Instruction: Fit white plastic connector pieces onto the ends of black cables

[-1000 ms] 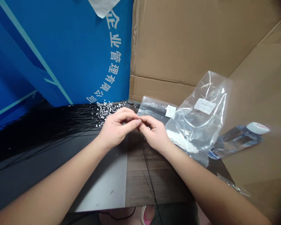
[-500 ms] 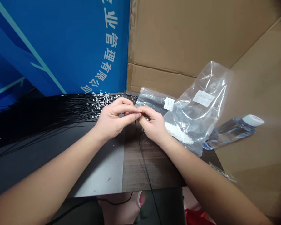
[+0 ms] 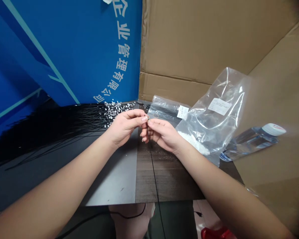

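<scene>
A thin black wire (image 3: 153, 166) runs down from my fingertips across the tabletop and over its front edge. My left hand (image 3: 128, 126) pinches its upper end between thumb and forefinger. Close against it, my right hand (image 3: 165, 134) also pinches at the wire's upper end, its other fingers curled below. Any small part at the wire's tip is hidden by the fingers. Behind my left hand lies a large bundle of black wires (image 3: 52, 121) with small white connectors (image 3: 114, 109) on their ends.
A clear plastic bag (image 3: 214, 122) holding small white pieces (image 3: 195, 144) stands right of my hands. A flatter labelled bag (image 3: 164, 108) lies behind them. A water bottle (image 3: 255, 139) lies at the right. Blue board (image 3: 89, 49) and cardboard (image 3: 176, 39) wall in the back.
My left fingers have opened out and lowered slightly, and my right hand has turned to show its curled fingers. The wire between the fingertips shows more now. The view has shifted a little.
</scene>
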